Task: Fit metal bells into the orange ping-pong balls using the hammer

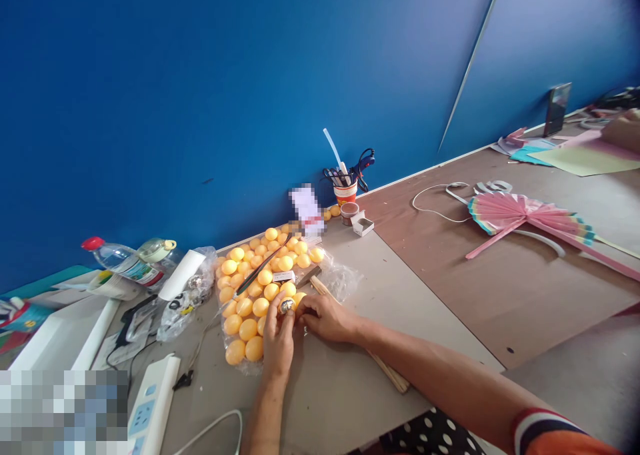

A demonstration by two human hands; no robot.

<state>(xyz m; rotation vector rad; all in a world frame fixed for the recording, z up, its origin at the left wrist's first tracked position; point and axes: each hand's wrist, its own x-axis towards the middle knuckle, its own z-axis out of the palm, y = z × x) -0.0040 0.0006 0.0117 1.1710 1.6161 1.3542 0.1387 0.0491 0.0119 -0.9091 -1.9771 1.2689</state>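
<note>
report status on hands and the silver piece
Left hand gripping silver piece. Right hand close beside it, grip unclear. Orange balls and hammer crowding close.

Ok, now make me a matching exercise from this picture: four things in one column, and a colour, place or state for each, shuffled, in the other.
Things:
1. Silver piece
2. Hammer
3. Fan
4. Bottle

Descriptions:
A. Mostly pink, spread open
B. Clear, with a red cap
C. Held in the fingers of the left hand
D. Handle running beneath the right arm

Pairs: 1-C, 2-D, 3-A, 4-B
</note>
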